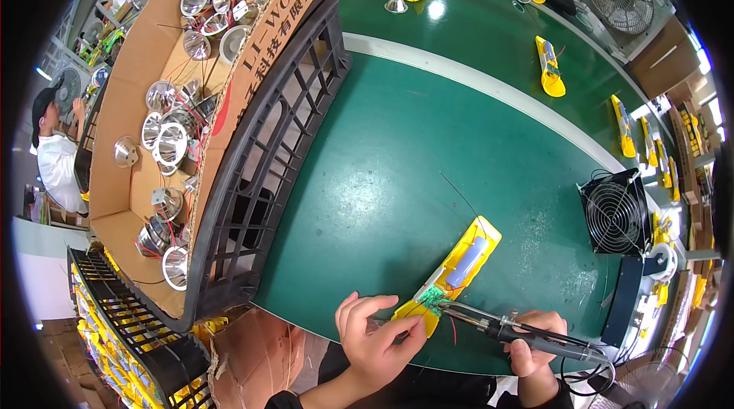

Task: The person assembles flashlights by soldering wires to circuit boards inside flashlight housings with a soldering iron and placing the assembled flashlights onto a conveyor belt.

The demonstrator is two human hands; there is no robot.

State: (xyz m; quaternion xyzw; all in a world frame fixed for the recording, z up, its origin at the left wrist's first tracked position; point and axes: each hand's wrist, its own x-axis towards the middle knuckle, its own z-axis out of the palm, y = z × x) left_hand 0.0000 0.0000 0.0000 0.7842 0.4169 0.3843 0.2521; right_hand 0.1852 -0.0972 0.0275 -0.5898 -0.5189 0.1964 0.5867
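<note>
A yellow plastic torch housing lies slantwise on the green bench near its front edge. Inside it sit a blue cylindrical battery and, at the lower end, a small green circuit board. My left hand pinches the lower end of the housing between thumb and forefinger, the other fingers curled loosely; whether a thin wire is also pinched is too small to tell. My right hand grips a soldering iron, its tip at the circuit board. A red wire hangs beside the board, and a dark wire sticks out past the upper end.
At left, a cardboard box of silver reflector cups leans in a black plastic crate. Beyond the bench, more yellow housings rest on a green conveyor. A small black fan and a solder spool stand at right. Another person sits far left.
</note>
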